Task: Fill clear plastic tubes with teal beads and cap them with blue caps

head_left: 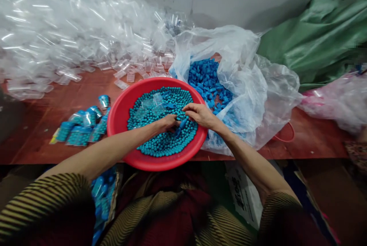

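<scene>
Left hand point(170, 123) over beads point(160, 148), blue piece point(182, 124) just beside.

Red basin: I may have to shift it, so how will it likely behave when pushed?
The red basin is probably stiff: its rim shows no sag. Its round, loose beads likely add weight and may roll if jolted. Its rim seems to overhang the table, so it might tip if pulled nearer.
</scene>
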The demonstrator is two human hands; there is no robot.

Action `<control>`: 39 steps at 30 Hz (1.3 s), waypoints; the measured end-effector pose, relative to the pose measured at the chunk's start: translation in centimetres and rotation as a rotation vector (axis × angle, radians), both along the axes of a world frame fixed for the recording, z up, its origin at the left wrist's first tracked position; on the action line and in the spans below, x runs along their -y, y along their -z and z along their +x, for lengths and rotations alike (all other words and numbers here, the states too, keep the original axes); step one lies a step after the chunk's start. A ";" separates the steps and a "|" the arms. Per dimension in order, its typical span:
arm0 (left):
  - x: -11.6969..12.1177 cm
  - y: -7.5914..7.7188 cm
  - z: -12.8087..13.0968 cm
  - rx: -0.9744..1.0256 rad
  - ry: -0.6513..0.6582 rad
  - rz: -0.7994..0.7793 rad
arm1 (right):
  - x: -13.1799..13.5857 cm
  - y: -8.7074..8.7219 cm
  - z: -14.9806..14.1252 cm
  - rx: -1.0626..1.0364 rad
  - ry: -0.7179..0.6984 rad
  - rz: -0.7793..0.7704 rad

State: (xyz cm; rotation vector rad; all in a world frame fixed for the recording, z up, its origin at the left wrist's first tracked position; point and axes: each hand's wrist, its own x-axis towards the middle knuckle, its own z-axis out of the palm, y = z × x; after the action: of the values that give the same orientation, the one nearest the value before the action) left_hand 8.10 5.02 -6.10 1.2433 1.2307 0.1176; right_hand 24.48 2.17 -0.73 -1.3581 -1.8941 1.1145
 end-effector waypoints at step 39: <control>5.6 -6.0 -6.8 0.461 -0.178 0.301 | 2.2 -1.8 -5.5 -0.207 -0.072 -0.187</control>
State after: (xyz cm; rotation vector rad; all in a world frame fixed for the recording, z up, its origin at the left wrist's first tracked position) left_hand 1.30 -0.54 -0.09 1.2681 0.9358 0.7032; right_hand 18.96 0.01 1.04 -1.2257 -1.7361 1.4403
